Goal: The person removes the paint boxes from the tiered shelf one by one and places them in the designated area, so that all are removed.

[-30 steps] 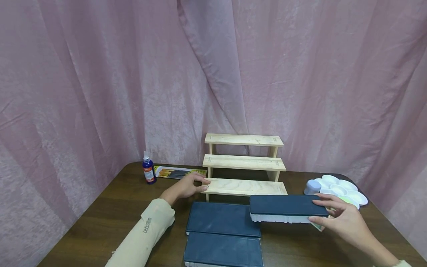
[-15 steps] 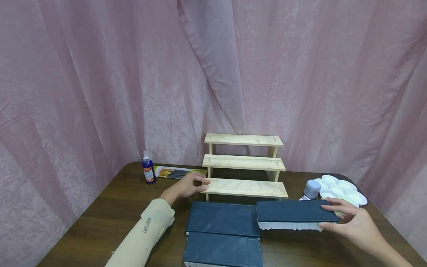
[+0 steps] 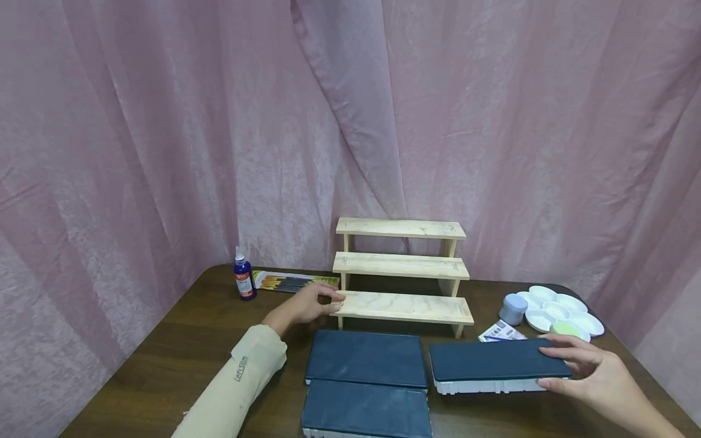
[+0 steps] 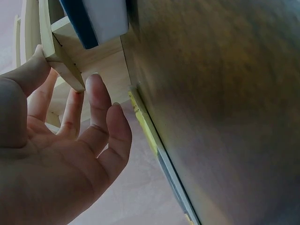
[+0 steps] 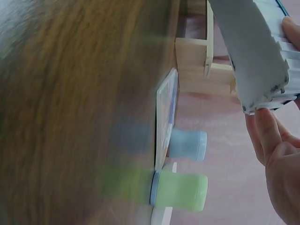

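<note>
My left hand (image 3: 309,302) pinches the left end of the lowest board on a three-tier wooden stand (image 3: 402,306); in the left wrist view its thumb and some fingers touch the board's end. At the right, my right hand (image 3: 594,369) grips the right end of a long box (image 3: 498,359) with a dark blue top and white sides. The right wrist view shows the white underside of this box (image 5: 253,51) raised off the table. Two similar dark blue-topped boxes, a rear one (image 3: 367,358) and a front one (image 3: 367,407), lie before the stand.
Behind the held box lie a small printed pack (image 3: 501,331), a blue cup (image 3: 513,309), a green cup (image 5: 180,191) and a white flower-shaped palette (image 3: 555,311). A blue bottle (image 3: 244,280) and a brush pack (image 3: 292,283) are at back left. Pink curtain (image 3: 274,152) hangs behind.
My right hand has carried the long box to the right and nearer to me, uncovering the printed pack and the stand's right foot. My left hand stays on the lowest board.
</note>
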A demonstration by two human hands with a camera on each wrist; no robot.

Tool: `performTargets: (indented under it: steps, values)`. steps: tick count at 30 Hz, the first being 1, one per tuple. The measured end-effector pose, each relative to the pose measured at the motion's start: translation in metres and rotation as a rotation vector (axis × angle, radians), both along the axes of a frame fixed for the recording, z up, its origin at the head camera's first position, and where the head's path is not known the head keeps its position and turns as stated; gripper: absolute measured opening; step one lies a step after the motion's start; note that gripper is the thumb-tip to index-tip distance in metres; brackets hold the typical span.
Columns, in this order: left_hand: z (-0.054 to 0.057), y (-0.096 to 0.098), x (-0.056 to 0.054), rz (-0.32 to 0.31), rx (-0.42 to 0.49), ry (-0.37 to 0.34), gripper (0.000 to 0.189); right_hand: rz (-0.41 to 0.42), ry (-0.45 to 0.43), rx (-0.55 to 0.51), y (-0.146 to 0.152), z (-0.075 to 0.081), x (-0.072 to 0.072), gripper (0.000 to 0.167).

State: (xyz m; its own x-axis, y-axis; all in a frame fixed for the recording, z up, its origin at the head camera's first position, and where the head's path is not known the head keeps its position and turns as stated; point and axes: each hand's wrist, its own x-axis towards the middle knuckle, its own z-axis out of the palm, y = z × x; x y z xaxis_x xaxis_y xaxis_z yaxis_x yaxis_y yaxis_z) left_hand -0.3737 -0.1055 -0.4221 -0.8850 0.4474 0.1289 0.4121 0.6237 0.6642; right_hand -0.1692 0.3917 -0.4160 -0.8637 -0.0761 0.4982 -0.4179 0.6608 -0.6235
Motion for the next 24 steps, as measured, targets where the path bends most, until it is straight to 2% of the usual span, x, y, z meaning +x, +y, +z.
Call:
performTargets:
  steps: [5, 11, 17, 20, 24]
  values:
    - [0.000, -0.001, 0.001, 0.005, 0.004, -0.003, 0.021, -0.023, -0.038, 0.045, 0.004, -0.002, 0.006, 0.042]
    - [-0.002, -0.001, 0.000, -0.003, -0.007, -0.001, 0.021, -0.073, -0.152, 0.106, 0.011, -0.007, 0.011, 0.043]
    - [0.000, -0.001, 0.000, -0.013, -0.002, 0.009, 0.022, -0.071, -0.231, 0.125, 0.014, -0.009, 0.012, 0.040]
    - [0.001, -0.001, 0.000, -0.034, -0.010, 0.016, 0.023, -0.070, -0.297, 0.129, 0.016, -0.009, 0.013, 0.040]
    - [0.001, -0.001, 0.000, -0.030, -0.013, 0.016, 0.023, -0.082, -0.395, 0.135, 0.019, -0.011, 0.014, 0.044]
